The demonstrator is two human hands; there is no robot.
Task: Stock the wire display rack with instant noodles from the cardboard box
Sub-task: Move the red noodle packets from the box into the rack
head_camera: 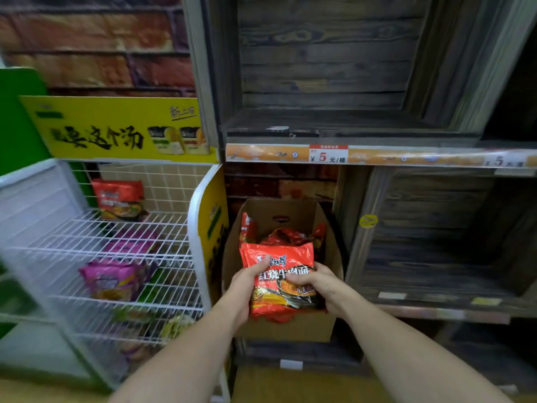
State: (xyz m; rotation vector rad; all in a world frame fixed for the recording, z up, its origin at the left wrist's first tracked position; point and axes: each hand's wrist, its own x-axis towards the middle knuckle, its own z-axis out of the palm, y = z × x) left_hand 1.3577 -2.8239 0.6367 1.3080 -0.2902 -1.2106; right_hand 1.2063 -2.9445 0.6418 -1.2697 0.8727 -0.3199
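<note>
An open cardboard box (329, 257) stands at the centre, to the right of the white wire display rack (122, 231). Both hands hold a red instant noodle pack (279, 257) just above the box. My left hand (247, 282) grips its left edge, and my right hand (315, 282) grips its right side with the thumb on the front. More red packs (286, 235) lie inside the box behind it. On the rack's upper wire shelf one red pack (120, 199) stands at the back. Purple packs (112, 279) lie on the shelf below.
A yellow printed sign (116, 129) tops the rack, and its yellow side panel (213, 228) borders the box. Dark wooden shelving (406, 228) with an orange price strip (328, 154) fills the right side. Green and yellowish packs (174, 327) lie on the rack's lowest shelves.
</note>
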